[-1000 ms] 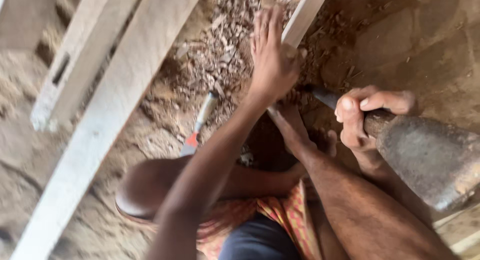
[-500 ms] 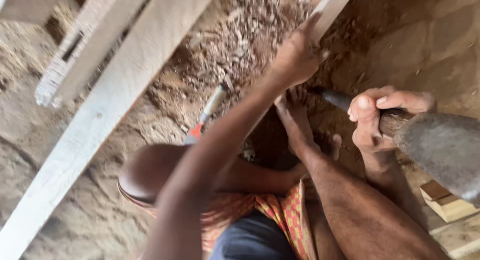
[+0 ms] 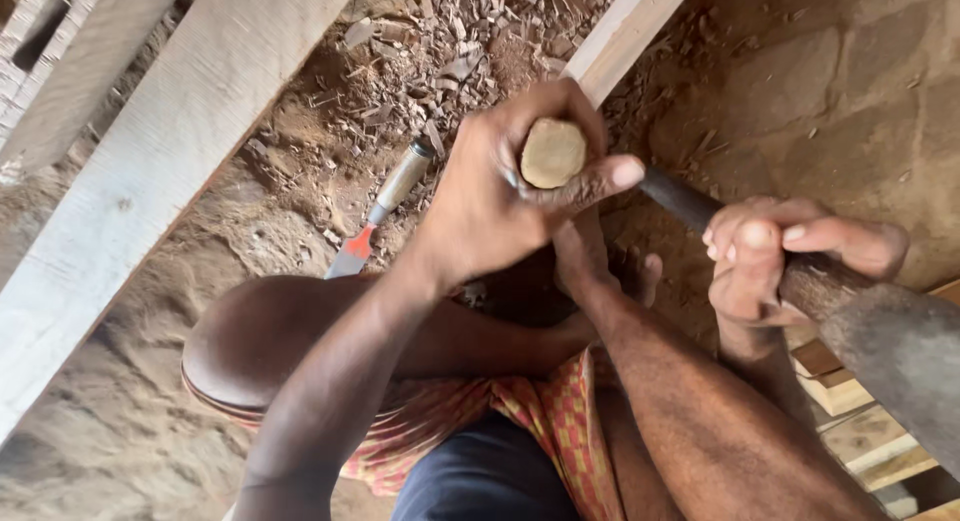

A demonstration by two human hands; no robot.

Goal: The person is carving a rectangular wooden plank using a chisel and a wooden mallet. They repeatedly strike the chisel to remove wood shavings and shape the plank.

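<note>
The left hand (image 3: 500, 196) is shut tight round a wood handle (image 3: 553, 153). Only the round tan end of the handle shows, poking out the top of the fist w/ the thumb laid over it. The rest of that tool is hid under the hand, so can't tell what its tip looks like.

The right hand (image 3: 770, 261) is curled round the dark handle of a big mallet (image 3: 900, 346). The mallet's fat grey head sticks out to the right of that hand & is blurry. Its thin dark end pokes out the other side, up toward the left hand, nearly touching it.

Just behind the left hand lies a pale wood strip (image 3: 625, 31), going up & away. The fist blocks the near end of it. Left of the left hand, close by, a chisel (image 3: 375, 221) lies on the dirt, w/ a pale handle, a red bit & a flat metal blade. No hand touches it. Wood chips (image 3: 450, 41) are spread all over the ground past the chisel.

Far left of both hands are 2 wide pale planks (image 3: 150, 171), slanting.

Below the hands are the person's bent knee (image 3: 260, 341), a bare foot (image 3: 600, 271) under the left fist & checked orange cloth (image 3: 540, 411). Under the mallet head sit small wood blocks (image 3: 850, 421).
</note>
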